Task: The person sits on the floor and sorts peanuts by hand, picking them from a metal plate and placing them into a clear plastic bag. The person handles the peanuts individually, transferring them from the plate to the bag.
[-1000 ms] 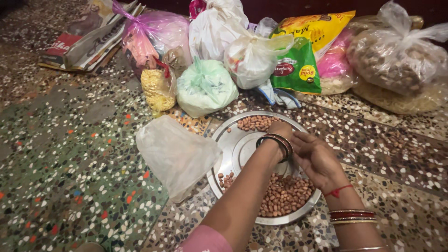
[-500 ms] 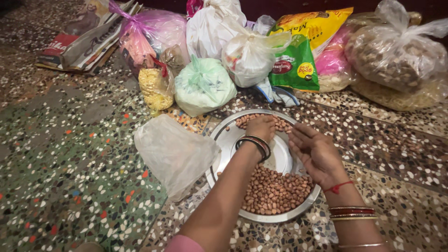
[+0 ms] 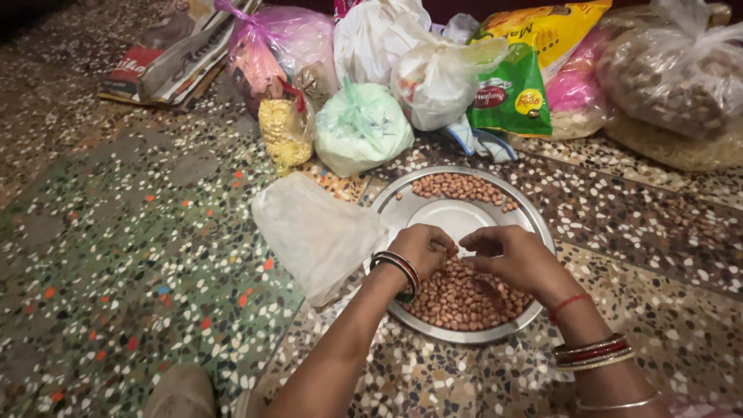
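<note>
A round steel plate (image 3: 542,224) lies on the speckled floor. A small heap of sorted peanuts (image 3: 460,187) sits at its far rim, and a bigger heap of peanuts (image 3: 464,300) fills its near side. My left hand (image 3: 422,248), with dark bangles at the wrist, is curled with its fingertips closed in the near heap. My right hand (image 3: 512,257), with a red thread and bangles on the wrist, hovers over the same heap, thumb and forefinger drawn together close to my left fingers. Whether it holds a peanut is hidden.
An empty translucent plastic bag (image 3: 317,232) lies left of the plate. Behind it stand tied bags: green (image 3: 362,128), white (image 3: 441,77), pink (image 3: 271,46), yellow grain (image 3: 285,131), a green-yellow packet (image 3: 515,93) and a large bag of nuts (image 3: 681,77). Newspapers (image 3: 170,62) lie far left.
My left hand has drawn back from the far heap to the near heap. My right hand turned palm down and closed its fingers beside it. The view shifted slightly right.
</note>
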